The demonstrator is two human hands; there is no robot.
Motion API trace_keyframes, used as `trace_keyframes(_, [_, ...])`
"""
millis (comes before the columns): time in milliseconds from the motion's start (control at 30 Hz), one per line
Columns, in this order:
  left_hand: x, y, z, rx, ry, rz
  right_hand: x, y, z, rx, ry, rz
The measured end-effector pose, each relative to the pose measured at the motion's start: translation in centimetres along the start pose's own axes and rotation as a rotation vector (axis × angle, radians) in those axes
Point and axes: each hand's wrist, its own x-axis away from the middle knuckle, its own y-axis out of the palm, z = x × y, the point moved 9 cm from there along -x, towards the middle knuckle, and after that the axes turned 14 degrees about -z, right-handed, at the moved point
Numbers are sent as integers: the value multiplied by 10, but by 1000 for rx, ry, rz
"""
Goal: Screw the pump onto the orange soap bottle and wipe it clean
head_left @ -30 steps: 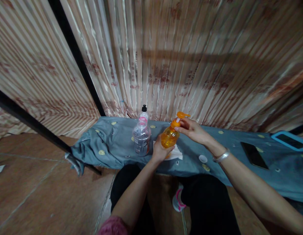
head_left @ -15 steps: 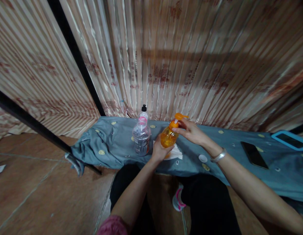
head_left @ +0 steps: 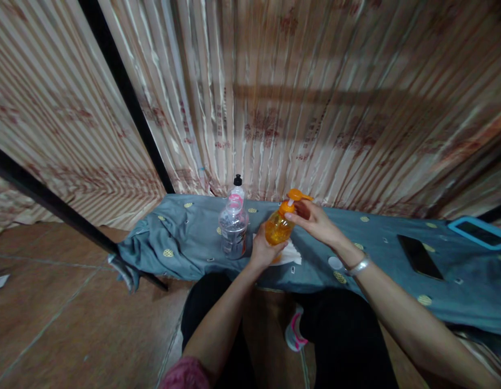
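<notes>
A clear pump bottle (head_left: 279,227) with amber liquid and an orange pump top tilts to the right above the cloth-covered surface. My left hand (head_left: 263,247) is wrapped round its body. At the neck, the fingers of my right hand (head_left: 313,219) grip the orange collar (head_left: 286,207), just under the pump head (head_left: 299,194). Beneath the bottle lies a white tissue (head_left: 291,254). To the left stands a clear, uncapped plastic bottle (head_left: 234,235), and behind it a bottle with a black cap (head_left: 238,180) and pink label is partly hidden.
Blue-grey patterned cloth (head_left: 189,232) covers the low surface. A white round cap (head_left: 335,263), a dark phone (head_left: 419,256) and a blue-framed tablet (head_left: 479,232) lie to the right. Black poles (head_left: 124,92) stand left, before a striped curtain (head_left: 266,108).
My right hand and wrist have turned slightly at the collar, and the pump head has shifted a little. My left hand keeps its hold on the pump bottle.
</notes>
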Motion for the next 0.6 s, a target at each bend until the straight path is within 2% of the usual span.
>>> trace_keyframes(133, [-1,0,-2,2,7,5,-1,2,10,-26,-10,19])
trace_keyframes(333, [-1,-1,-4,9,-4,13,1,0,18,-9,8,182])
trace_keyframes(600, [1,0,-1,4,-5,-16,-1,2,14,-39,12,14])
